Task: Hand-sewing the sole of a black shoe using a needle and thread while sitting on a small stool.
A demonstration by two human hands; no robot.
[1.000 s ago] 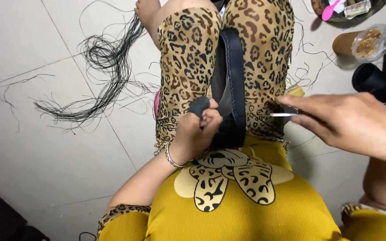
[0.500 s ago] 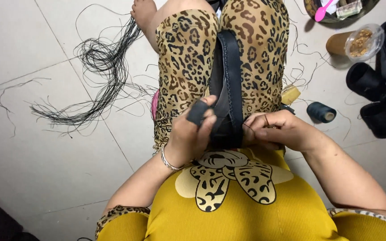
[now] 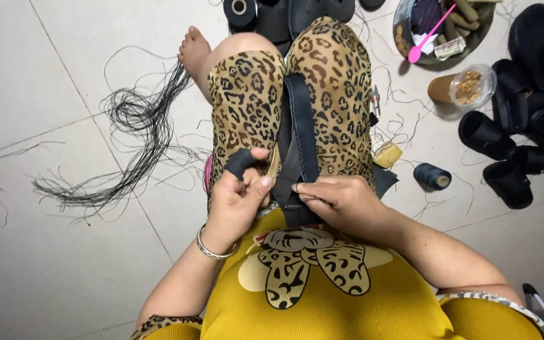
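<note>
A dark shoe upper [image 3: 300, 135] lies along my lap between my leopard-print knees. My left hand [image 3: 237, 198], with a black finger guard on the index finger and a silver bangle at the wrist, grips the near left edge of the shoe upper. My right hand [image 3: 338, 201] is pressed against its near right edge, fingers pinched together on a thin needle or thread that is too small to make out.
A bundle of black thread [image 3: 136, 135] lies on the tiled floor at left. A dark thread spool [image 3: 432, 176], a yellowish block [image 3: 387, 154], a jar of small bits [image 3: 470, 85], a bowl [image 3: 410, 53] with a pink spoon, and several black shoes [image 3: 505, 145] sit at right.
My right hand, which was out to the right a second ago, has come in against the shoe upper. The left hand has kept its grip. The view shifted slightly.
</note>
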